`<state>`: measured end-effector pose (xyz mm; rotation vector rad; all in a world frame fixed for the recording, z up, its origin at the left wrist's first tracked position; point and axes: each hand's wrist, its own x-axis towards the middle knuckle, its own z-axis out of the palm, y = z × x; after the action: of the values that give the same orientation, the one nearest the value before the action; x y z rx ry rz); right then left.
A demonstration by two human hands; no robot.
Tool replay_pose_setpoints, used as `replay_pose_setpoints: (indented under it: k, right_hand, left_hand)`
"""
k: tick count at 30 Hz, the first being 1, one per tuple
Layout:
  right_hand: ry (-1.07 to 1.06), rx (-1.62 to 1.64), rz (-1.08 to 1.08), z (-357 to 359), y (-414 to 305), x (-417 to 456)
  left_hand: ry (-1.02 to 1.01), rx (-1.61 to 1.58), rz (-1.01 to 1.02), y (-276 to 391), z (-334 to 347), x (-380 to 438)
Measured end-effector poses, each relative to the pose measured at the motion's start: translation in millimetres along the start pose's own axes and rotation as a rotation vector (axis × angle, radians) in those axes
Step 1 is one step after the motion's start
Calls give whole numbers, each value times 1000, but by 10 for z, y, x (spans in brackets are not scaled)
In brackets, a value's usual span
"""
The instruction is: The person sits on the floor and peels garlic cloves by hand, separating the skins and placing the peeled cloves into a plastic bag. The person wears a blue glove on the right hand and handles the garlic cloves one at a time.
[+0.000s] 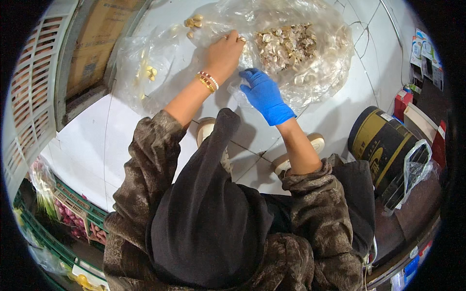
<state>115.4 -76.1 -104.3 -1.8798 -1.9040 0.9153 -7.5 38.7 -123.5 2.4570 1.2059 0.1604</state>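
My left hand (225,52), bare and with bead bracelets at the wrist, pinches a small tan piece that looks like a garlic clove (241,39). Just below it on the right is my right hand (264,95) in a blue glove, fingers slightly bent and thumb apart, with nothing visible between them. It lies by the near edge of a clear plastic sheet or bag (329,69) that bears a heap of dry garlic skins (285,47). Several unpeeled cloves (193,21) lie beyond my left hand. Peeled garlic cloves (150,73) rest at another clear plastic bag (127,65) on the left.
White tiles (83,145) cover the floor. A white slatted plastic crate (36,72) and a framed cardboard panel (94,40) stand left. Green crates (69,254) with red onions (69,218) sit lower left. A black-and-gold drum (378,145) is at right.
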Motion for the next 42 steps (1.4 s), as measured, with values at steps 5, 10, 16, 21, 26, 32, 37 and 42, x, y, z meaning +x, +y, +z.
replay_pose_setpoints:
  k: [5, 10, 16, 21, 26, 32, 37, 42]
  right_hand:
    - [30, 160, 74, -103, 41, -191]
    - [243, 24, 152, -734, -106, -238]
    - [372, -425, 254, -987, 12, -393]
    - [295, -338, 201, -841, 515, -311]
    - [457, -20, 97, -1079, 341, -116]
    - [463, 247, 128, -1032, -263, -219]
    - [-212, 252, -63, -112, -839, -574]
    - [60, 179, -50, 405, -388, -643]
  left_hand:
    - [-4, -2, 28, -55, 65, -23]
    - [29, -37, 75, 47, 19, -141]
    - [113, -21, 170, 200, 180, -141]
    - [78, -170, 104, 268, 174, -206]
    - [142, -599, -100, 158, -73, -450]
    - [151, -782, -620, -168, -196, -842]
    - [130, -626, -530, -425, 1, -491]
    - [158, -687, -231, -531, -180, 125]
